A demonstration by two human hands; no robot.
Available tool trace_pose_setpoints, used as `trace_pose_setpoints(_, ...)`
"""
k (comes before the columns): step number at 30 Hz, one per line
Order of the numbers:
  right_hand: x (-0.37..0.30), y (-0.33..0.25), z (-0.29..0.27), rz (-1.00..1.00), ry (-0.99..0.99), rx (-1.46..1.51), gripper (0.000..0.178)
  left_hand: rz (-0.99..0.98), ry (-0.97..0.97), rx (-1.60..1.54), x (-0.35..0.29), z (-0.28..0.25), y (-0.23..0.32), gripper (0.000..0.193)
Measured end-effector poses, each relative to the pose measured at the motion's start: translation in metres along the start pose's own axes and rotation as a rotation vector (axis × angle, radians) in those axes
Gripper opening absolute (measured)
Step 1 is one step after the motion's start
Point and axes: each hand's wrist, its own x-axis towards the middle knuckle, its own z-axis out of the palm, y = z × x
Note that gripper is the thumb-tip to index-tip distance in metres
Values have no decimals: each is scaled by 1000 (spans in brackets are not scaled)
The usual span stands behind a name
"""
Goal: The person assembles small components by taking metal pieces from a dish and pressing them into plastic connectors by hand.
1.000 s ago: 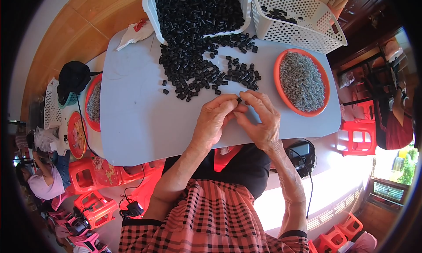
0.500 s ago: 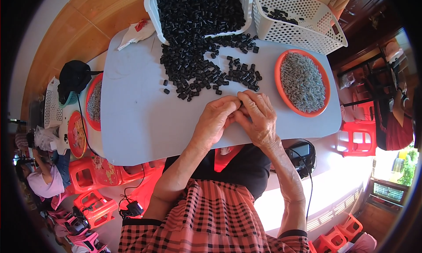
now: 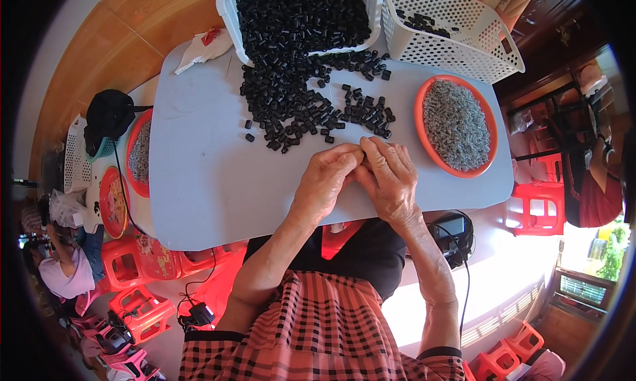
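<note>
My left hand point(image 3: 322, 182) and my right hand point(image 3: 389, 179) meet over the near part of the pale blue-grey table point(image 3: 199, 176). Both are closed, thumbs and fingers pinched together at the tips. Whatever lies between them is hidden by the fingers. Just beyond is a spread of small black cylindrical pieces point(image 3: 291, 113), trailing from a heaped white tub point(image 3: 228, 23) at the far edge. To the right of my right hand sits an orange-red bowl point(image 3: 420, 126) filled with small greyish, shiny pieces point(image 3: 459, 126).
A white perforated basket point(image 3: 457, 55) holding some black pieces stands far right. Crumpled white paper point(image 3: 202, 52) lies far left. A side table at left bears another red bowl point(image 3: 140, 184) and a black cap point(image 3: 111, 116). Red stools point(image 3: 540, 207) and cables surround the table; other people sit left.
My hands stay together in nearly the same place, with a slight shift of the fingers. The dark bit that showed between the fingertips is now mostly covered.
</note>
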Motion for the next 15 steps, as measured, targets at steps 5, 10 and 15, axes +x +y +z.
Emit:
trace_pose_setpoints(5,0,1,-1,-22,18,19,45,-93,-93,37,0,-9,4,27)
trace_pose_setpoints(10,0,0,-3,-17,3,35,45,-99,-21,21,-5,0,8,26)
trace_pose_setpoints(15,0,-1,-4,-26,8,37,46,34,-7,175,-6,2,3,25)
